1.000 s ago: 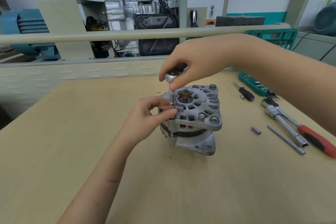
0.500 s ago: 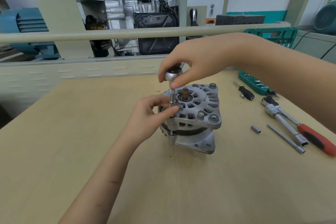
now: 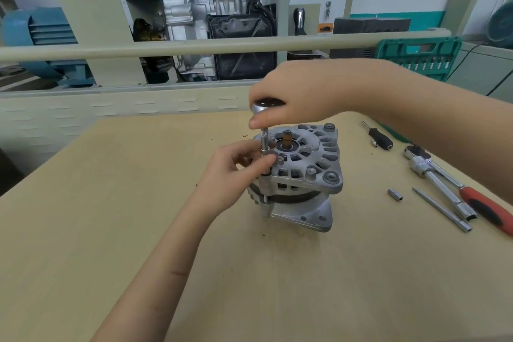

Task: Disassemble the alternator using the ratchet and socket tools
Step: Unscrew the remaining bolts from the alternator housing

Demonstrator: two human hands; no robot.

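A: Table [image 3: 111, 230], wood top. Where is the alternator [image 3: 302, 172]?

B: Upright, mid-table, nearer the far edge.

A: Hands?

B: Right hand [image 3: 299, 91] grips the ratchet head [image 3: 263, 108] above the housing. Left hand [image 3: 233, 172] pinches the socket extension [image 3: 264, 141], which stands vertical at the housing's left rim.

A: Loose items?

B: Red-handled ratchet [image 3: 488, 208] and 1 small socket [image 3: 395, 194], near the right edge.

silver-grey alternator [image 3: 305, 164] with a copper-brown shaft tip, pale wood-grain table [image 3: 111, 216], red-and-black handled ratchet [image 3: 483, 205], green tool case [image 3: 416, 54], black-handled driver [image 3: 381, 141].
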